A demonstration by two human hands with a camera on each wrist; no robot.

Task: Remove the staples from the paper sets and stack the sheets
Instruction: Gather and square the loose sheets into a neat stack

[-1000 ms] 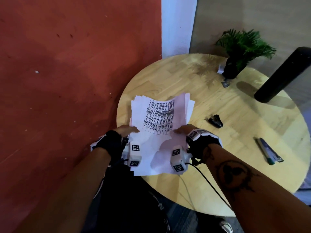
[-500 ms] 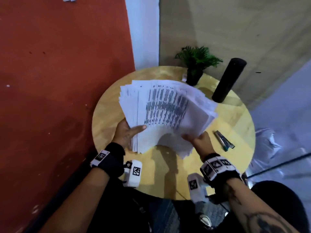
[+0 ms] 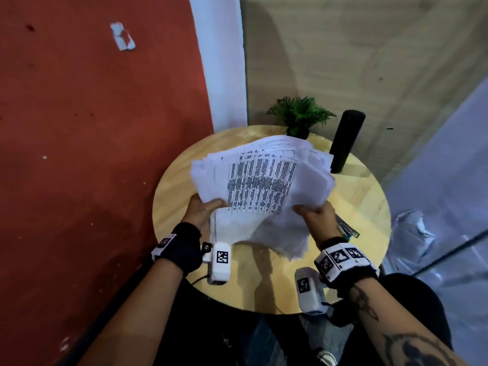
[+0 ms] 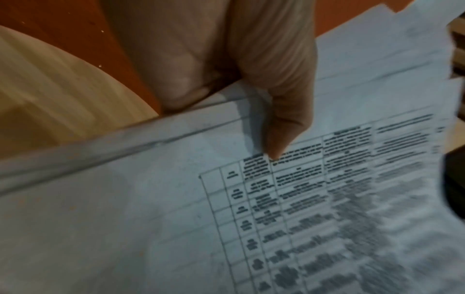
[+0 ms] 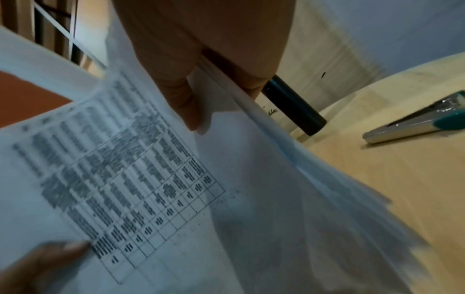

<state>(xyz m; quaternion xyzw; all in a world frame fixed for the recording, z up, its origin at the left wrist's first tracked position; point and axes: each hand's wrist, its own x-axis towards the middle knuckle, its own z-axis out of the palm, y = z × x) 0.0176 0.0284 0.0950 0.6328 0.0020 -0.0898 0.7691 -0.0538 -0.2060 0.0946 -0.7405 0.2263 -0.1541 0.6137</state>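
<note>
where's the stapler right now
In the head view the stapler lies on the round table, on its right side just beyond the right hand.

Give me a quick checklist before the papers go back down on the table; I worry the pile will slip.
1. Left hand grips the papers, thumb on top: ok.
2. Right hand grips their other side: ok.
3. Sheet edges lined up: not ok, they fan out unevenly.
4. Bare table under the pile: ok.
5. Stapler clear of the landing spot: ok, it lies off to the right.
6. Any staples left in the sheets: cannot tell.
</note>
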